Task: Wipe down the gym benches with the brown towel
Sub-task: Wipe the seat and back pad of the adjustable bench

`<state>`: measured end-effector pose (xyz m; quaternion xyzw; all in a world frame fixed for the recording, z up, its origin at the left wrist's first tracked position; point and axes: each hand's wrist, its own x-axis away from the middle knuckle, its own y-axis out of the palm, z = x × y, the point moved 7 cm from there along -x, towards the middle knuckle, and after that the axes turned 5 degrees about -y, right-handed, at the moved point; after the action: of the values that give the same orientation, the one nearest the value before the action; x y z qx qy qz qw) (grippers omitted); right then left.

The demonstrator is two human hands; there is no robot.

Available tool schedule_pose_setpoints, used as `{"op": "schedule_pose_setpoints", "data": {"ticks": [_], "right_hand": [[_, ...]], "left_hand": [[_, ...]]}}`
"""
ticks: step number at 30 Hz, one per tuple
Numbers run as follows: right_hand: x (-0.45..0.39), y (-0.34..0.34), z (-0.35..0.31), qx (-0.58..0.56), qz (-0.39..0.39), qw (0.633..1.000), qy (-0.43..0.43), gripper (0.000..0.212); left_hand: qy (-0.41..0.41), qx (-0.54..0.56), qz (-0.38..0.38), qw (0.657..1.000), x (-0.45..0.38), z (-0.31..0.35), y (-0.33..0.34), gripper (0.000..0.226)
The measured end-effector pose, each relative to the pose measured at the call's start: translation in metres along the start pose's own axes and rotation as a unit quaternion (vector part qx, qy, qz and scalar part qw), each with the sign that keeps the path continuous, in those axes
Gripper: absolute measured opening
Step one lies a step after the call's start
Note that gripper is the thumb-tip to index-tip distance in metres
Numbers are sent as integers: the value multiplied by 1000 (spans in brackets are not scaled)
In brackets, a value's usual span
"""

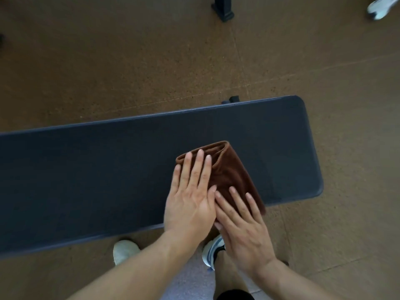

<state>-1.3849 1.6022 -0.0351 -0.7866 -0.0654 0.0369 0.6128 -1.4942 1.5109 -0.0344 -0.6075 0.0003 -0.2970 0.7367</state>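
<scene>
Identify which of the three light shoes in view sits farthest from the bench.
The white shoe at the top right corner, across the floor beyond the bench. The other two shoes stand right against the bench's near edge.

place: gym | evidence: padded bench (pixel 108 169); rubber floor (pixel 108 61); equipment foot (pixel 223 11)

The scene is dimly, evenly lit; only soft shadows are cast. Slight blur is seen throughout, and straight edges are bowed by wide-angle distortion.
</scene>
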Motion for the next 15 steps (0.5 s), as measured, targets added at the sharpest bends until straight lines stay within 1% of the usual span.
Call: {"op": "schedule_pose_setpoints", "data": {"ticks": [3, 6, 10, 12, 15], "right_hand": [[-21, 7, -35, 3, -32, 996, -82, 55], [-57, 13, -74, -5, -55, 991, -121, 58], [-114, 19, -101, -27, -69, 992, -103, 61], [-140, 20, -99, -35, -69, 993, -88, 63], [-169, 18, -85, -32, -61, 994, -88, 63]], "left_hand": [[-56, -4, 18, 998, 22, -51, -6, 65], [-93, -10, 22, 995, 30, -107, -23, 65], [-92, 0, 5, 996, -4, -152, -54, 63], [-81, 5, -4, 997, -35, -163, -69, 62], [-48, -17, -26, 998, -73, -163, -84, 62]]}}
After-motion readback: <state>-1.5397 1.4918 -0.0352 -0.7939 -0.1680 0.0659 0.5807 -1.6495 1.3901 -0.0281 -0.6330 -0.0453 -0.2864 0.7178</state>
